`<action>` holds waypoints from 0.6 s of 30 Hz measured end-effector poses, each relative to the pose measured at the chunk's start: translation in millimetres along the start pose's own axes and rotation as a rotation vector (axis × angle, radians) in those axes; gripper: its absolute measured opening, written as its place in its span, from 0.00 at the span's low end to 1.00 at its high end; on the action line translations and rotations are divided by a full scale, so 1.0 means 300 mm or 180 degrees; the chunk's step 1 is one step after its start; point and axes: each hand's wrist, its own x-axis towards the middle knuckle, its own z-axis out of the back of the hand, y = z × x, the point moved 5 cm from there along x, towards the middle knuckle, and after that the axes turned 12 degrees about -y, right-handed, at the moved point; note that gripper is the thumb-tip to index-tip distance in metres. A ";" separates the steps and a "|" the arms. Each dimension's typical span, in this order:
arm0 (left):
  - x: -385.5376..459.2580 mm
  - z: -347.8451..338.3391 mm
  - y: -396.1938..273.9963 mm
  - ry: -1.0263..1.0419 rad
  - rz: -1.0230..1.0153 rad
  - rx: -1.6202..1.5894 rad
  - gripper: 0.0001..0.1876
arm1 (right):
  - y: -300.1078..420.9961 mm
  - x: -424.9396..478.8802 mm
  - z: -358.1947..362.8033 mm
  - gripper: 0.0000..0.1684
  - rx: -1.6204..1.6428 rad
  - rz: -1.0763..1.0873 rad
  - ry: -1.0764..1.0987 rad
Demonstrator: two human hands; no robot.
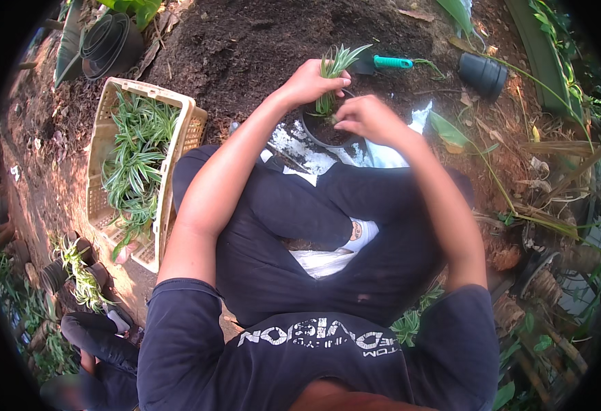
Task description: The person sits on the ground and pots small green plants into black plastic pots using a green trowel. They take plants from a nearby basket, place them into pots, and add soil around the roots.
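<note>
My left hand (311, 82) grips a small spider plant (337, 64) by its gathered green-and-white leaves. The plant stands upright over a dark round plant pot (313, 134) between my knees and the soil heap. My right hand (370, 119) is at the pot's right side, its fingers bent near the plant's base; it is slightly blurred, and whether it pinches anything cannot be told. Dark soil shows inside the pot, partly hidden by both hands. Just beyond the hands lies a trowel with a green handle (393, 62), its blade on the soil.
A cream plastic crate (176, 149) full of spider plants (138, 154) stands at my left. Nested black pots (113, 46) sit at the far left, stacked pots (483, 76) at the right. Dark soil (239, 46) spreads ahead. Another person (100, 339) sits at lower left near potted plants (79, 269).
</note>
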 end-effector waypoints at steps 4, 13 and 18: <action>-0.006 -0.001 -0.007 -0.0068 0.0035 0.0116 0.12 | -0.168 -0.090 0.226 0.10 0.0979 -0.1000 -0.0401; -0.016 -0.047 -0.013 -0.0062 -0.0061 0.0079 0.11 | -0.651 -0.374 0.570 0.35 -0.0791 -0.2068 -0.1935; -0.033 -0.091 -0.008 0.0043 -0.0073 -0.0091 0.10 | -0.540 -0.111 0.307 0.59 -0.0074 -0.1880 -0.2011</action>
